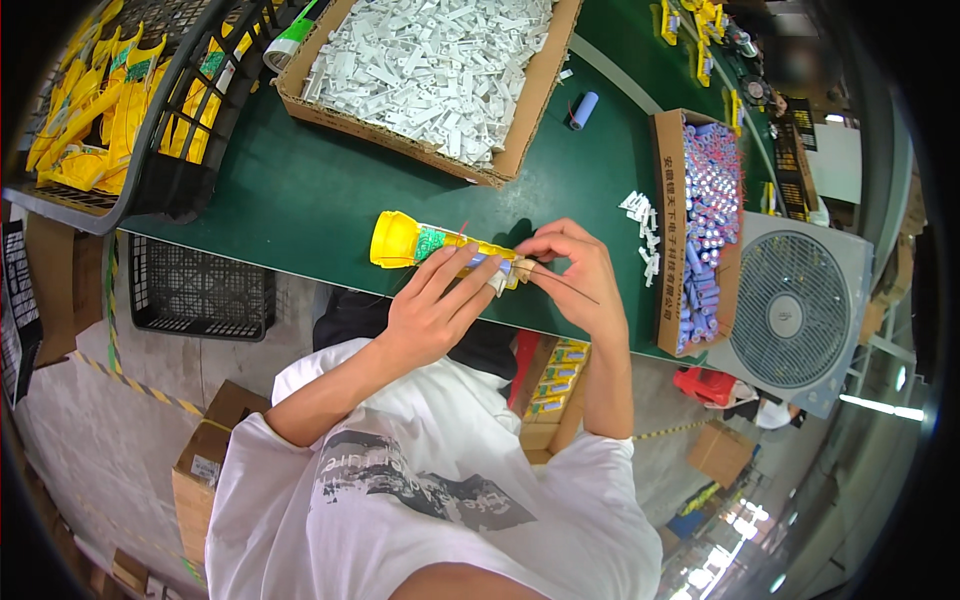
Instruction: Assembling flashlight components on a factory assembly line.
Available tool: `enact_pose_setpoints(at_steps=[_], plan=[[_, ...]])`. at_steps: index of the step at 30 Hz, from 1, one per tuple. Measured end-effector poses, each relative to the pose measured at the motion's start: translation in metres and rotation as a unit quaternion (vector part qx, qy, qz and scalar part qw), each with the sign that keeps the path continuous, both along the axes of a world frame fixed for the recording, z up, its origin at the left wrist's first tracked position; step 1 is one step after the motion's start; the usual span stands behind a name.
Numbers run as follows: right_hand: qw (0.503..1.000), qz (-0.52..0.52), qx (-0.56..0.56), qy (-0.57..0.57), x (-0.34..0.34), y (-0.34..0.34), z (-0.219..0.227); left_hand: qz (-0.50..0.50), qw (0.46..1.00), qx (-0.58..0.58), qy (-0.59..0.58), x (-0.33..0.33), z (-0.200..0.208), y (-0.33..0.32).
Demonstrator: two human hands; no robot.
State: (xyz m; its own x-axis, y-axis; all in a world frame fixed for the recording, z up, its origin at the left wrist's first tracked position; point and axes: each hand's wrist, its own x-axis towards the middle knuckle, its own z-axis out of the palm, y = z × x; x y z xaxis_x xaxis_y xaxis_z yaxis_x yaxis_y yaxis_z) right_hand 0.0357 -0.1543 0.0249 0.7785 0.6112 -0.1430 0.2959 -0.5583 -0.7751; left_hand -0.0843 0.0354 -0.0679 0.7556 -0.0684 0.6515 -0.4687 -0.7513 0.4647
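Observation:
A yellow flashlight-shaped plastic housing (pixel 395 240) lies on its side near the front edge of the green table, its wide end to the left. Inside it show a green circuit board (pixel 430 241) and part of a purple battery cell (pixel 482 264). My left hand (pixel 432 305) is closed over its middle, fingertips pressing the cell and hiding much of it. At the narrow end, my right hand (pixel 585 275) pinches something small, mostly covered by its fingers. Thin dark wires (pixel 568 284) stick out by that hand. A white plastic piece (pixel 498 281) sits beside the left fingertips.
Beyond my hands stands a cardboard box (pixel 490 178) of white plastic parts. Rightward are loose white pieces (pixel 645 240), a carton (pixel 672 230) of purple cells and a grey fan (pixel 790 305). One cell (pixel 584 111) lies alone. A black crate (pixel 150 190) holds yellow housings.

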Motion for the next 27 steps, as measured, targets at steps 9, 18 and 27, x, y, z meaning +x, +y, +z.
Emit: enact_pose_setpoints(at_steps=[9, 18, 27], plan=[[0.985, -0.076, -0.077, 0.136, -0.001, 0.013, 0.007, 0.002, 1.000, -0.025, -0.003, 0.007, 0.010, 0.003], [0.980, -0.055, 0.026, 0.190, -0.024, -0.018, -0.014, -0.018, 1.000, 0.002, -0.021, -0.005, -0.003, 0.000], [0.927, -0.223, 0.219, 0.206, 0.039, -0.107, 0.050, -0.059, 0.991, -0.050, -0.105, -0.003, -0.007, 0.009]])
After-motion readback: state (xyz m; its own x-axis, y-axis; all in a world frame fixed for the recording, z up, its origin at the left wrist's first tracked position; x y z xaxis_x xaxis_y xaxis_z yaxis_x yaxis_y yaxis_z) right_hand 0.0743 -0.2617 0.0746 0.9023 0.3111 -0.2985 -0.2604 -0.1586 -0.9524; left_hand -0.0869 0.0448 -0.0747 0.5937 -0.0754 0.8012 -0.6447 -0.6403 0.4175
